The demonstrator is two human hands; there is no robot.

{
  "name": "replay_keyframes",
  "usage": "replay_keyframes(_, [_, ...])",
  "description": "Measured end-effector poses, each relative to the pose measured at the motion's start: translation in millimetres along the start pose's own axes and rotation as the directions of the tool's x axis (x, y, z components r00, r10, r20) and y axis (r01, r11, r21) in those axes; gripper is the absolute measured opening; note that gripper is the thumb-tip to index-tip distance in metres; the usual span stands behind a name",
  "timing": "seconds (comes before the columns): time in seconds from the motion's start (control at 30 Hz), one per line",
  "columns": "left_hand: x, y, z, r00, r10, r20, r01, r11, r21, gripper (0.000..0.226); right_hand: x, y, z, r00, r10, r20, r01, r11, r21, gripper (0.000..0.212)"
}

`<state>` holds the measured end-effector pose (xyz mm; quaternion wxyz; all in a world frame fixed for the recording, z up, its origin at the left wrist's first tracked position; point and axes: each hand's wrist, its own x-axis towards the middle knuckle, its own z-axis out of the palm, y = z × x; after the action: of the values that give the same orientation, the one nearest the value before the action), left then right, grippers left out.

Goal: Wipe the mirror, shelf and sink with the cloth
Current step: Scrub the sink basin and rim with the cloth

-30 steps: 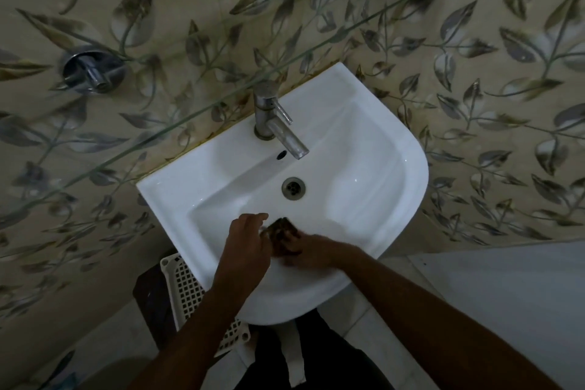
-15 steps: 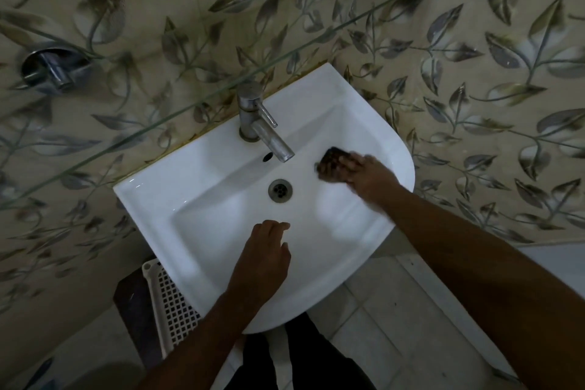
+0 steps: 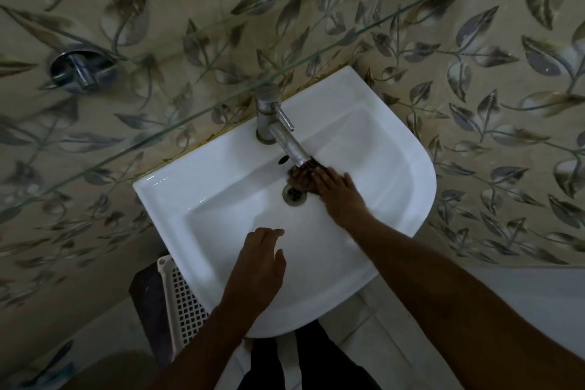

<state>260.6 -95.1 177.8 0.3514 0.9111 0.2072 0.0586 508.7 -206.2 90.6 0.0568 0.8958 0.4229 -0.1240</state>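
Since half a sec ago the right hand (image 3: 340,191) has slid the cloth (image 3: 299,175) from the right side of the basin in toward the middle; it's now under the spout of the tap (image 3: 278,127), just above the drain (image 3: 294,194). Left hand (image 3: 258,266) has barely shifted and is low over the front of the basin.

Right hand: fingers look stretched fairly flat on top of the dark cloth, pressing it down on the porcelain. It's blurred w/ motion, so I can't tell if the thumb is tucked round the edge. Left hand: fingers loosely bent, holding nothing; whether it touches the sink (image 3: 408,168) or hangs just above it, can't tell.

Progress, my guess: the sink is the part being done now. The basin looks white and glossy all over, w/ no obvious dirt, but in this dim light I couldn't say which bits have been wiped. The rim, the ledge round the tap base and the tap itself may still be left. The glass shelf (image 3: 177,130) shows only as a thin edge crossing the leaf-pattern tiles (image 3: 474,73); no sign either way of wiping. Mirror isn't in view at all, so no call there.

Hard to make out: most of the cloth is under the fingers and the spout end. A white lattice basket (image 3: 182,294) below the sink is half hidden by the basin. A chrome wall fitting (image 3: 80,70) sits off left, blurry.
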Motion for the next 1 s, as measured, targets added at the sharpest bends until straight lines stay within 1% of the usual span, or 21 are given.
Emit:
replay_keyframes(0.03, [-1.4, -1.2, -1.8, 1.0, -0.021, -0.005, 0.021, 1.0, -0.008, 0.039, 5.0, 12.4, -5.4, 0.997, 0.079, -0.012, -0.079, 0.997, 0.0, 0.061])
replay_keyframes(0.1, [-3.8, -3.9, -4.1, 0.998, -0.055, -0.01, 0.055, 0.998, -0.019, 0.039, 13.8, 25.6, -16.0, 0.975, 0.221, 0.012, -0.22, 0.975, -0.013, 0.064])
replay_keyframes(0.13, [-4.6, -5.5, -4.2, 0.998, -0.064, -0.012, 0.064, 0.998, -0.017, 0.039, 17.0, 24.5, -19.7, 0.969, 0.248, 0.024, -0.247, 0.969, -0.031, 0.066])
replay_keyframes(0.2, [-5.2, -8.5, -3.3, 0.997, -0.079, -0.011, 0.079, 0.997, -0.018, 0.039, 20.0, 9.3, -19.9, 0.966, 0.253, 0.054, -0.255, 0.967, 0.026, 0.067])
replay_keyframes(0.27, [-4.4, -9.4, -4.1, 0.996, -0.085, -0.019, 0.084, 0.996, -0.02, 0.039, 17.2, -16.2, -9.2, 0.976, 0.204, 0.079, -0.212, 0.97, 0.115, 0.067])
replay_keyframes(0.33, [-3.6, -10.7, -4.8, 0.997, -0.075, -0.013, 0.075, 0.997, -0.01, 0.04, 7.7, -50.0, -4.6, 0.988, 0.107, 0.111, -0.127, 0.974, 0.188, 0.065])
replay_keyframes(0.43, [-2.1, -15.0, -7.6, 0.997, -0.06, -0.046, 0.061, 0.998, 0.008, 0.038, -9.6, -107.1, -8.8, 0.982, -0.041, 0.184, -0.028, 0.934, 0.357, 0.06])
replay_keyframes(0.47, [-1.0, -14.4, -10.0, 0.995, -0.073, -0.065, 0.073, 0.997, -0.009, 0.036, -16.4, -127.1, -13.1, 0.975, -0.079, 0.207, -0.016, 0.907, 0.421, 0.058])
replay_keyframes(0.53, [1.1, -11.9, -18.0, 0.988, -0.105, -0.116, 0.098, 0.993, -0.067, 0.032, -33.3, -160.3, -23.0, 0.952, -0.134, 0.275, -0.056, 0.807, 0.588, 0.054])
replay_keyframes(0.6, [1.4, -10.8, -26.1, 0.976, -0.164, -0.143, 0.145, 0.98, -0.134, 0.031, -50.3, -183.9, -27.3, 0.928, -0.209, 0.31, -0.071, 0.716, 0.695, 0.05])
replay_keyframes(0.7, [-7.1, -17.2, -34.4, 0.967, -0.183, -0.177, 0.161, 0.978, -0.131, 0.034, -67.8, -195.1, -38.0, 0.943, -0.21, 0.26, -0.068, 0.64, 0.765, 0.045])
replay_keyframes(0.77, [-15.6, -24.2, -40.6, 0.964, -0.185, -0.192, 0.167, 0.98, -0.106, 0.032, -80.1, -190.9, -46.1, 0.958, -0.219, 0.187, -0.019, 0.599, 0.801, 0.042])
replay_keyframes(0.8, [-19.2, -26.4, -43.4, 0.96, -0.199, -0.197, 0.182, 0.978, -0.102, 0.029, -84.3, -187.2, -43.8, 0.963, -0.226, 0.147, 0.018, 0.598, 0.801, 0.043])
replay_keyframes(0.83, [-23.2, -28.8, -46.9, 0.956, -0.209, -0.205, 0.193, 0.977, -0.095, 0.027, -85.5, -182.6, -37.5, 0.967, -0.225, 0.121, 0.049, 0.63, 0.775, 0.046])
replay_keyframes(0.9, [-29.8, -33.0, -51.2, 0.955, -0.203, -0.216, 0.195, 0.979, -0.057, 0.027, -83.5, -174.6, -19.6, 0.977, -0.165, 0.132, 0.026, 0.714, 0.7, 0.058])
replay_keyframes(0.93, [-31.7, -34.3, -54.0, 0.956, -0.193, -0.22, 0.188, 0.981, -0.041, 0.027, -79.7, -174.6, -8.8, 0.981, -0.123, 0.152, -0.017, 0.72, 0.694, 0.061])
replay_keyframes(0.97, [-32.1, -37.9, -55.1, 0.957, -0.188, -0.223, 0.184, 0.982, -0.04, 0.028, -81.3, -181.3, -19.5, 0.979, -0.098, 0.179, -0.057, 0.709, 0.703, 0.061])
replay_keyframes(1.0, [-31.9, -39.2, -57.7, 0.953, -0.199, -0.227, 0.194, 0.98, -0.048, 0.027, -83.1, -190.8, -32.1, 0.976, -0.095, 0.199, -0.084, 0.673, 0.735, 0.057])
